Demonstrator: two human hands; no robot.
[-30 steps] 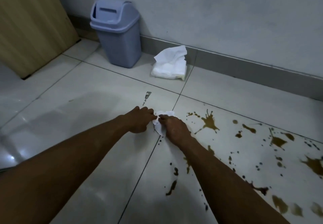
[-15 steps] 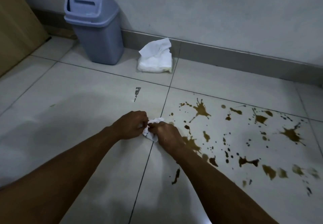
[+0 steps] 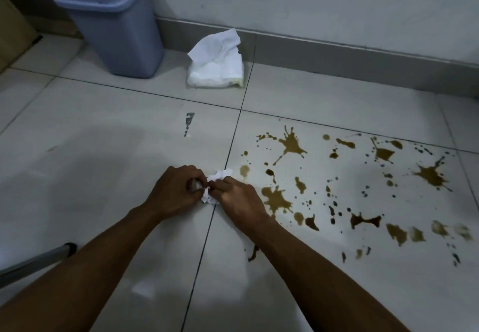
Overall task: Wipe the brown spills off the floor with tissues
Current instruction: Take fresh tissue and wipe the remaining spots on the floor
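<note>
A small crumpled white tissue lies low over the tile joint, pinched from both sides. My left hand grips its left part with curled fingers, and my right hand pinches its right part. Brown spills are splashed across the white floor tile to the right of my hands, with the nearest blot just beside my right hand. A pack of white tissues sits near the wall, one sheet sticking up from it.
A grey-blue swing-lid bin stands at the back left against the wall. A grey skirting board runs along the wall. A metal leg with a dark foot reaches in at the lower left. A small dark mark sits left of the joint.
The view has shifted right and closer, bringing more of the spills into sight. Both hands keep working the tissue, which looks more bunched up than before.
</note>
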